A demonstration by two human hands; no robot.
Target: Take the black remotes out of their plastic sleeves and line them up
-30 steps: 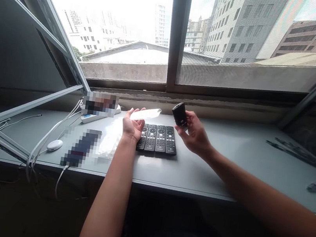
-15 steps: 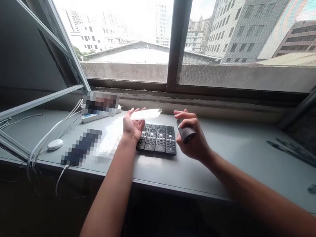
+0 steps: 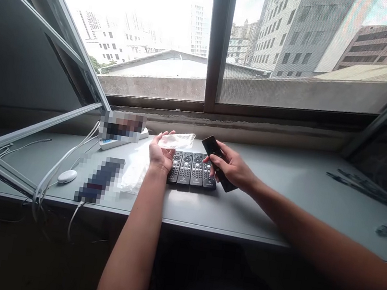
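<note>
My right hand (image 3: 232,165) is closed round a black remote control (image 3: 228,183), held tilted above the right end of a row of remotes. That row of several black remote controls (image 3: 185,168) lies side by side on the grey table, buttons up. My left hand (image 3: 162,152) is palm up at the row's left end, hiding part of it, with a clear plastic bag (image 3: 179,140) held between thumb and fingers. Left of my forearm, more clear plastic bags (image 3: 133,174) lie on the table.
A blurred-out dark object (image 3: 99,182) with a white cable lies left, beside a white round puck (image 3: 67,177). Behind stands a white power strip (image 3: 123,140). Metal frame bars (image 3: 90,76) slant at the left. Dark cables (image 3: 364,190) lie far right, and a window backs the table.
The remote in my right hand has been turned: upright at first, then end toward me, now lying slanted with its far end up-left. My left hand stays put while the bag in it tilts slightly.
</note>
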